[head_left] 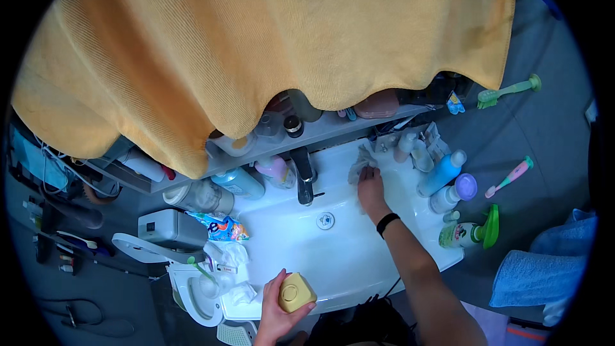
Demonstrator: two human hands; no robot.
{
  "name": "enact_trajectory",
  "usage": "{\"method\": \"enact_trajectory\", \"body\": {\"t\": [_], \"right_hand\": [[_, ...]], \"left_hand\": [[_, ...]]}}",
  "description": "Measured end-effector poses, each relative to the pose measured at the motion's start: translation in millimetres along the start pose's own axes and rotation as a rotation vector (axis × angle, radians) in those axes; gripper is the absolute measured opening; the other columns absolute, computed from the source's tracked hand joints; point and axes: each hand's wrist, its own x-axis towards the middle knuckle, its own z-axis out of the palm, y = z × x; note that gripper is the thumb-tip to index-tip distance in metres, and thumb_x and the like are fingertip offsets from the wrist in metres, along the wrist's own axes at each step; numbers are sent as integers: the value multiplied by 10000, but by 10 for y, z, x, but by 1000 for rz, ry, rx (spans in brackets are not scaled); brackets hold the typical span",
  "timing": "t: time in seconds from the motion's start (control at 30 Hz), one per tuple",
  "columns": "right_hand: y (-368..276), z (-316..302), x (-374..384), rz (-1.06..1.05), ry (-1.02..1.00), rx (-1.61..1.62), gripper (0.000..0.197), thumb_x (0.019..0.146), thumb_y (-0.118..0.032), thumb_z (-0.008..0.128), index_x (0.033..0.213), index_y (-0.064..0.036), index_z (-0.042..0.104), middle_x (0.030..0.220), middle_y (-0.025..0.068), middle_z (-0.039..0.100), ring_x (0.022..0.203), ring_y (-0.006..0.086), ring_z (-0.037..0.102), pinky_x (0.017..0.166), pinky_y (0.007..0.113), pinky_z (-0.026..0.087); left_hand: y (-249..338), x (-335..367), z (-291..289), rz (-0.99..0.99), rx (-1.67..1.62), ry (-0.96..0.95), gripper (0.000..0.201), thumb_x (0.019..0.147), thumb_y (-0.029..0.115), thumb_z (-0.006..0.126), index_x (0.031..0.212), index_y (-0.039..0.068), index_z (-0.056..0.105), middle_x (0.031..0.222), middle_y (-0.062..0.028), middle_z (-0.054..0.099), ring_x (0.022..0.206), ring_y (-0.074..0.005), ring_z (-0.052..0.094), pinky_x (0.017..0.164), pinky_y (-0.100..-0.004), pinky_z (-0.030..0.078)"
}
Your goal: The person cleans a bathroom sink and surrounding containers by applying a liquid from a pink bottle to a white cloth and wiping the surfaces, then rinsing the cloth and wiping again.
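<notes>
At the sink's front edge, my left hand (275,316) grips a pale yellow squarish container (296,291) with a round mark on its face. My right hand (371,190) reaches over the white sink (301,250), its fingers closed on a crumpled greyish cloth (362,161). That cloth lies against the back right ledge of the sink, partly hidden by my fingers. Left of it stands the dark faucet (303,176), above the round drain stopper (325,220).
Bottles line the right ledge, among them a blue bottle (442,173) and a green pump bottle (462,234). Wipes (221,227) and crumpled tissues (230,256) lie on the left. A yellow towel (307,32) hangs over the shelf; a blue towel (541,272) hangs right.
</notes>
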Motion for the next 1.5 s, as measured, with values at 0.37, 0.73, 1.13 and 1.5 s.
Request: {"method": "enact_trajectory", "body": {"t": [0.37, 0.73, 1.13, 1.5], "right_hand": [[432, -33, 224, 61, -65, 21, 446, 1124, -157, 764, 1493, 65, 883, 1491, 233, 914, 1425, 381, 821, 1332, 600, 554], [-751, -1438, -834, -146, -243, 726, 526, 1030, 2, 812, 1550, 59, 865, 1486, 271, 923, 1431, 464, 820, 1333, 537, 569], [479, -721, -497, 790, -289, 1000, 335, 1222, -365, 853, 1397, -107, 975, 1296, 228, 983, 1207, 472, 910, 1114, 553, 705], [409, 40, -124, 1396, -198, 1857, 357, 1199, -367, 897, 1390, -71, 959, 1296, 211, 968, 1189, 446, 911, 1097, 557, 714]], "left_hand": [[87, 215, 212, 38, -25, -19, 1327, 905, 319, 1256, 1970, -23, 542, 1728, -230, 781, 1596, -449, 719, 1398, -580, 597], [169, -30, 537, 6, 61, -78, 1318, 929, 190, 1241, 2004, -14, 506, 1786, -228, 692, 1669, -366, 746, 1447, -527, 603], [119, 158, 684, 10, 126, -104, 1285, 936, 258, 1250, 1976, -15, 545, 1763, -235, 698, 1641, -391, 742, 1434, -529, 607], [-92, 269, 712, -28, 113, -59, 1281, 938, 257, 1251, 1971, -19, 545, 1763, -238, 695, 1642, -377, 745, 1425, -524, 614]]}}
